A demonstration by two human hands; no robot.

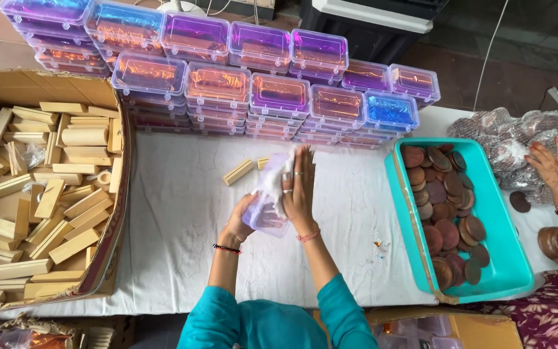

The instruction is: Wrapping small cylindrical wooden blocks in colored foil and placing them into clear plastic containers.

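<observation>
Two hands work a small clear plastic box (267,213) over the white-covered surface (182,213).
Head view: the left hand (243,216) has its grip closed under the box, steadying it; the right hand (299,190) lies flat, fingers open, pressing white cloth (272,181) onto it, wooden blocks (237,172) just beyond.

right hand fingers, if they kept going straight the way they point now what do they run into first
The right hand lies flat on a small clear box, fingers pointing up the table. Straight ahead is bare white cloth, then most likely the stacked clear plastic boxes. The two wooden blocks lie off to its left.
</observation>
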